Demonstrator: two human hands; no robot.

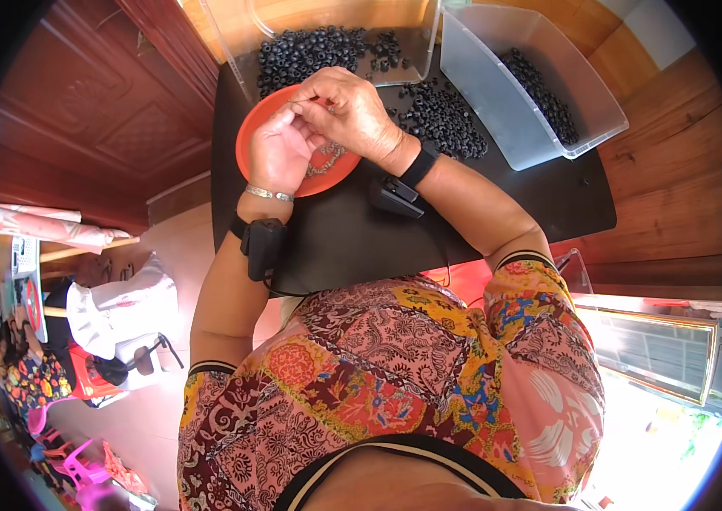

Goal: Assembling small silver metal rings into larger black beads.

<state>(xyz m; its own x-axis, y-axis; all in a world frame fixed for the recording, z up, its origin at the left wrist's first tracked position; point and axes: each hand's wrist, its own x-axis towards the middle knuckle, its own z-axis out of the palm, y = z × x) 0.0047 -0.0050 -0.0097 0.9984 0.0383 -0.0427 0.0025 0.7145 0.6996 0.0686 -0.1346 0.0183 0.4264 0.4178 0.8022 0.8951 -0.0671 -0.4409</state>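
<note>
Something tiny is pinched between my fingertips over the far rim of the orange plate (252,140); too small to tell what, possibly a thin wire or needle. My right hand (352,111) arches over from the right, thumb and forefinger closed together at the pinch point. My left hand (280,153) sits under it, palm up, fingers curled toward the same spot; whether they grip anything I cannot tell. A few small pale bits lie on the plate just beneath my hands. The plate rests on a black table (497,221). Loose black rings (446,119) are heaped on the table just right of my right hand. Beyond the plate, a clear tub (229,47) holds more black rings. At far right, a frosted tub (497,102) holds a strip of them along its far wall.
</note>
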